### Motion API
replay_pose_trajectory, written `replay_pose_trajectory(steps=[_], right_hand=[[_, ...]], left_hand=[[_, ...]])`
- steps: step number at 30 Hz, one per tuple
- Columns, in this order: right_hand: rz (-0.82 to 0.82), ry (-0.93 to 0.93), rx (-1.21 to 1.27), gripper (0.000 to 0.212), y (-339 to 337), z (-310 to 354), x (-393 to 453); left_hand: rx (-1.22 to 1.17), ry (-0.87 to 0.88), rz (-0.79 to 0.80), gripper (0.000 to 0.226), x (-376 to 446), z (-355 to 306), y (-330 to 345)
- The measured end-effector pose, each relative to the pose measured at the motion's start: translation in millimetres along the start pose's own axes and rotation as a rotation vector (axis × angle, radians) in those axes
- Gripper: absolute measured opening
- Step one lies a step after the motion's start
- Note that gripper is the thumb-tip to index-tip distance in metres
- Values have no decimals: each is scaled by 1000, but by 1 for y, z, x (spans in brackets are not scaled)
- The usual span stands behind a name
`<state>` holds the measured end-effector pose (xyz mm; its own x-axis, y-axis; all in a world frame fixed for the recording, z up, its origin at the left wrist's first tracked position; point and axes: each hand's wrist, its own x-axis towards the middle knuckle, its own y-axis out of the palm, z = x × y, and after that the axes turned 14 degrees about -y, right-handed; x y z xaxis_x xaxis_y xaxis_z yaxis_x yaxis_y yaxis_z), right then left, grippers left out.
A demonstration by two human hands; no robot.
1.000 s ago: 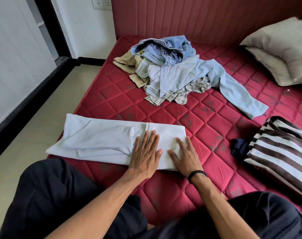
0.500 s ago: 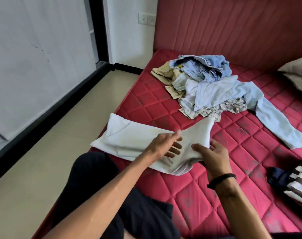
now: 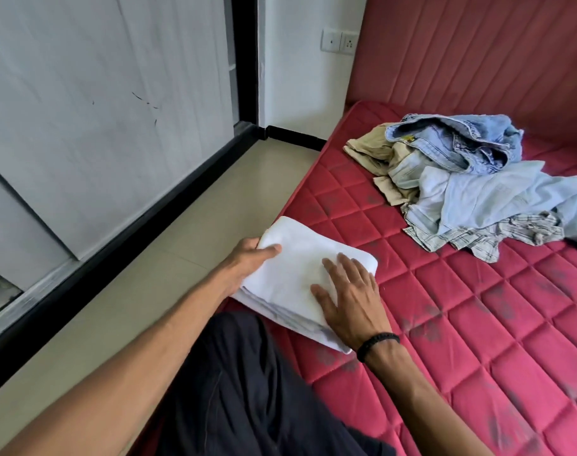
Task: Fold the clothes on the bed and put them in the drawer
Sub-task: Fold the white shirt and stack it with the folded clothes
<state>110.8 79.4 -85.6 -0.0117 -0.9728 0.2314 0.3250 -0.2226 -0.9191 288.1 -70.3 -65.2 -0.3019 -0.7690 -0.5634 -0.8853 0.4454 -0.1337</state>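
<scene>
Bare quilted bed (image 3: 461,307) surface is lying open right of the folded white garment (image 3: 300,278). Pile of unfolded clothes (image 3: 471,182) is occupying the far stretch. Tiled floor (image 3: 182,258) is running open along the bed's left edge.

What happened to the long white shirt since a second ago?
The white garment was a long strip under both flat hands; its right end was lifted and folded over to the left, so now it is a compact bundle at the bed's edge. The left hand now grips its far corner and the right hand presses flat on top. The clothes pile stayed put.
</scene>
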Motion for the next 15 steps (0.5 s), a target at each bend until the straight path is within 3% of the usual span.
replay_pose_trajectory(steps=[2, 4, 6, 7, 9, 11, 12, 15], right_hand=[[129, 24, -48, 69, 17, -5, 1], [131, 17, -88, 73, 30, -2, -1], [119, 25, -170, 74, 41, 2, -3], [109, 30, -204, 74, 46, 5, -4], [91, 30, -249, 73, 53, 10, -5], [99, 20, -288, 73, 55, 13, -8], [109, 7, -299, 73, 54, 13, -9], [119, -70, -284, 73, 50, 4, -14]], left_hand=[[19, -17, -17, 19, 13, 8, -10], [102, -42, -74, 25, 23, 15, -13], [339, -41, -272, 34, 30, 20, -9], [494, 28, -427, 43, 31, 24, -5], [733, 436, -640, 55, 27, 30, 7], [915, 796, -549, 58, 29, 33, 22], [1002, 792, -431, 61, 32, 33, 28], [1153, 349, -162, 76, 41, 32, 39]])
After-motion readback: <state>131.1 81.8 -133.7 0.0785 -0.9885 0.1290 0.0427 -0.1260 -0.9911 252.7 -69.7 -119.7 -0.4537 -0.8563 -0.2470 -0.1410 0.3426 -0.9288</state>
